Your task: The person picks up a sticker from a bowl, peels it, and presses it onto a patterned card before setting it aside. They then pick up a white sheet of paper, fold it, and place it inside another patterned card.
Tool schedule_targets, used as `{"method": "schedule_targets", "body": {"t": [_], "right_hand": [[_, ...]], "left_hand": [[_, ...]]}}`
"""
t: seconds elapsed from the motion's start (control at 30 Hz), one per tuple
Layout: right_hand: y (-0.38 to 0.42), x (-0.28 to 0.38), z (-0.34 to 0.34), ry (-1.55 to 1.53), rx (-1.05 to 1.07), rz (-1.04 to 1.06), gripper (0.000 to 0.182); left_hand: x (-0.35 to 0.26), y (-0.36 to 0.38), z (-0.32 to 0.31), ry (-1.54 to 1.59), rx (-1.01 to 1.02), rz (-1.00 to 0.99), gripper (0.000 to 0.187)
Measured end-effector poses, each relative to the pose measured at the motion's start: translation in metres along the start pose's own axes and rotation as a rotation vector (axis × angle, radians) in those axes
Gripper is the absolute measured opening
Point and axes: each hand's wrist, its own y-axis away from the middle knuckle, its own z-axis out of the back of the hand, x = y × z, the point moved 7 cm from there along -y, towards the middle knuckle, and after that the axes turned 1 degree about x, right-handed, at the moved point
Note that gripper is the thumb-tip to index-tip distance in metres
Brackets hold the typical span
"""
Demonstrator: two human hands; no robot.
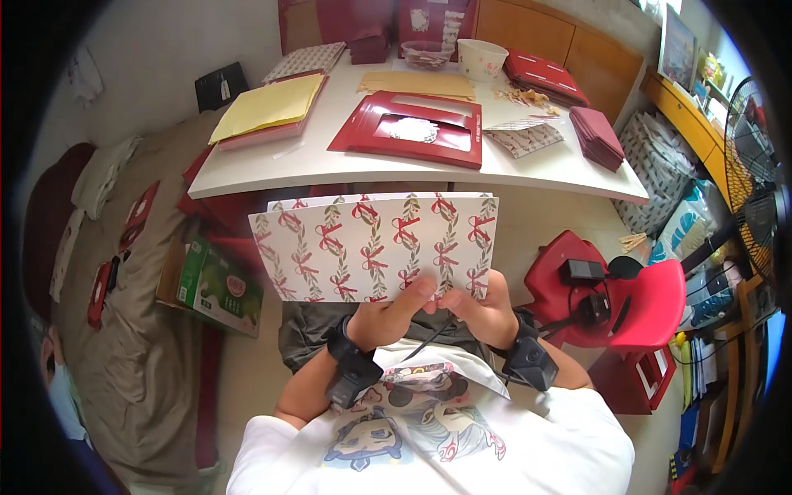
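Observation:
A folded sheet of white patterned paper (pixel 371 252) with red bows and green leaf sprigs is held up in front of my lap. My left hand (pixel 392 313) grips its lower edge near the middle, thumb on the front face. Close beside it, my right hand (pixel 483 312) pinches the same edge farther right, its fingers partly behind the paper. Both hands nearly touch. On the white table (pixel 272 172) beyond lies a red box (pixel 417 132) with a cut-out window and a white decoration.
The table also bears yellow sheets (pixel 268 107), a patterned envelope (pixel 525 136), dark red envelopes (pixel 596 136) and a paper bowl (pixel 481 59). A red stool (pixel 652 305) stands right, a green carton (pixel 216 285) left, a black fan (pixel 747 148) far right.

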Motion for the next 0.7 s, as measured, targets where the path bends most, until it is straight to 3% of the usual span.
{"method": "schedule_targets", "body": {"t": [0.13,0.3,0.43,0.57,0.63,0.7], "right_hand": [[0.002,-0.002,-0.001,0.037,-0.004,0.071,0.021],[0.004,-0.002,0.000,0.037,-0.062,-0.032,0.025],[0.003,0.001,0.002,0.037,-0.100,-0.011,0.025],[0.007,0.001,0.016,0.110,-0.158,0.000,0.029],[0.007,0.002,0.018,0.166,-0.159,0.003,0.030],[0.009,0.003,0.017,0.210,-0.159,0.004,0.031]], "left_hand": [[-0.003,-0.001,-0.004,0.004,0.033,-0.050,0.014],[0.001,0.000,0.000,-0.032,0.070,0.075,0.014],[0.018,0.006,0.011,0.026,0.107,0.022,0.019],[0.020,0.008,0.032,0.231,-0.024,-0.058,0.033],[0.025,0.010,0.047,0.276,-0.209,-0.016,0.036],[0.012,0.008,0.041,0.190,-0.182,-0.036,0.036]]}}
